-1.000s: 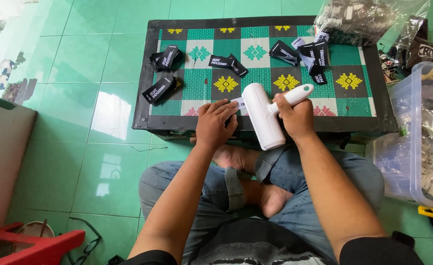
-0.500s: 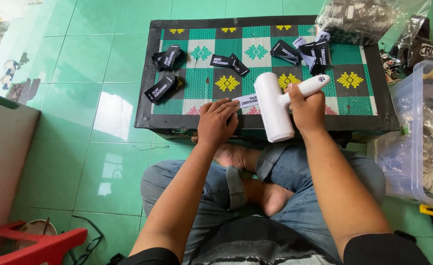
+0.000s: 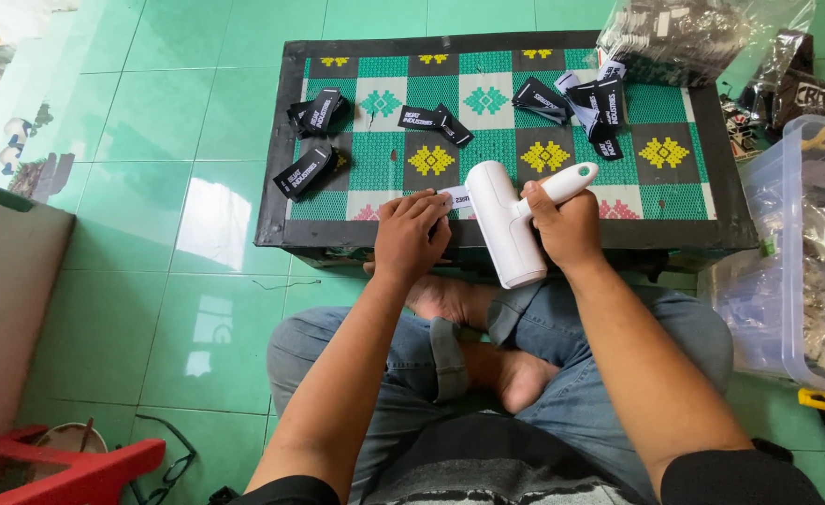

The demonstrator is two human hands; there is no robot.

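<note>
The right hand is closed around the slim handle of a white plastic hand-held device with a thick cylindrical body. The handle projects up and to the right out of the fist, ending in a rounded tip with a small green button. The cylindrical body lies directly to the left of the right hand, touching it at the handle joint, and extends down past the near edge of the low black-framed table with a green, white and black patterned top.

The left hand rests at the near edge of the table, just left of the device body. Its fingers are curled and pinch a narrow white fabric label strip. The strip runs from the fingertips rightward to the upper part of the device body and touches it.

Relative to the table: loose black fabric labels with white print lie on the left part of the top, and a second heap lies on the far right part. A clear plastic bag of packed labels overlaps the far right corner. A clear plastic storage bin stands on the floor to the right of the table.
</note>
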